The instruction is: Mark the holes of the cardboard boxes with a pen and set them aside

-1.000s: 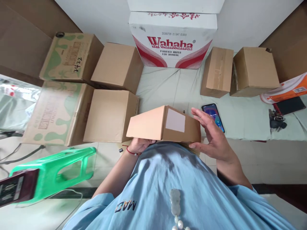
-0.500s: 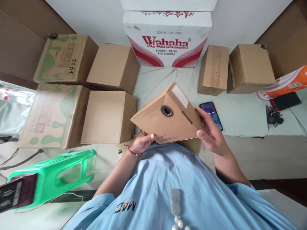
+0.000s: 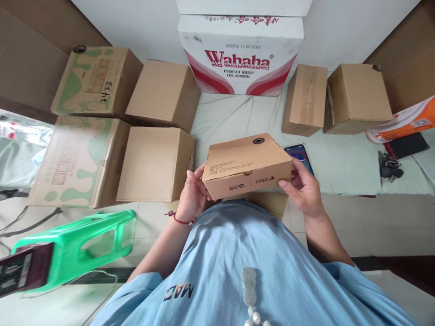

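A small brown cardboard box [image 3: 248, 158] with dark printing and a round black-rimmed hole near its far edge is held in front of my body. Its printed narrow side faces me. My left hand [image 3: 193, 194] supports the box's left end, with the fingers partly hidden behind and under it. At the right end, my right hand [image 3: 303, 184] grips the box with the thumb at the near corner. Behind my right hand a phone [image 3: 305, 158] with a lit screen lies on the pale green cloth, partly covered by the hand.
Plain and printed cartons [image 3: 146, 165] stand at the left. A white and red water carton [image 3: 241, 56] is at the back, and two brown boxes [image 3: 305, 99] stand at the right. Keys [image 3: 390, 166] lie near the right edge. A green stool [image 3: 74, 249] stands on the floor.
The box has turned from a steep tilt to a flatter pose, and its printed side now faces me. My left hand has shifted up along its left end.
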Tool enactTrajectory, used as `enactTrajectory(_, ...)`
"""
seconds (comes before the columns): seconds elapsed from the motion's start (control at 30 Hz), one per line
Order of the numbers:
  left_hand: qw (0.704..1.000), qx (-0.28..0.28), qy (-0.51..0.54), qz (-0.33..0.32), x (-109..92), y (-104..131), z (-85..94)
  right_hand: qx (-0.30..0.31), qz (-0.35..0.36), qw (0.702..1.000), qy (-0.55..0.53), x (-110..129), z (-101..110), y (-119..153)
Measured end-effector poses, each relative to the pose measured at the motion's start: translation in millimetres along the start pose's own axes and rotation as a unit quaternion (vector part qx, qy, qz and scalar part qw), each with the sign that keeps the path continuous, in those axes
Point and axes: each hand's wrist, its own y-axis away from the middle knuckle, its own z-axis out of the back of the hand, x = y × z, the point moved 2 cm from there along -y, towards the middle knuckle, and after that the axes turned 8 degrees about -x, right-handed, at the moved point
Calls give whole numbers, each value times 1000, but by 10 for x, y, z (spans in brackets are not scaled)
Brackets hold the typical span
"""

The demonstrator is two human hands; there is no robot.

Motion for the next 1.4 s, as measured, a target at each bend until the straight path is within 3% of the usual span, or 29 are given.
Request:
enactTrajectory(0.13, 999, -26, 12, -39, -146, 116, 48, -19, 0, 999, -32, 56, 14, 10)
enactTrajectory(0.27, 997, 28, 11, -70, -290, 196, 19, 3, -22, 999, -27, 111, 26, -3)
enactTrajectory(0.4, 996, 71, 37, -45, -361, 190, 40, 39, -28, 998, 40, 93, 14, 11)
enactTrajectory(0.5, 997, 67, 43, -21, -373, 162, 91, 43, -5, 994, 101, 60, -8, 29)
enactTrajectory(0.73, 997, 44, 1, -71, -417, 187, 155, -30, 65, 983, 169, 70, -39, -60)
enactTrajectory(1.0, 989, 52, -94, -97, -369, 265, 176, -73, 56, 970, 223, 15, -45, -112)
enactTrajectory(1.13, 975, 7, -195, -107, -383, 236, 105, -93, 50, 972, 210, -51, -80, -129)
enactTrajectory(1.23, 968, -30, -236, -80, -385, 172, 34, -89, 49, 978, 183, -26, -104, -130)
enactTrajectory(1.4, 968, -50, -246, 0, -298, 12, 2, 2, 52, 984, 170, 152, -87, -161)
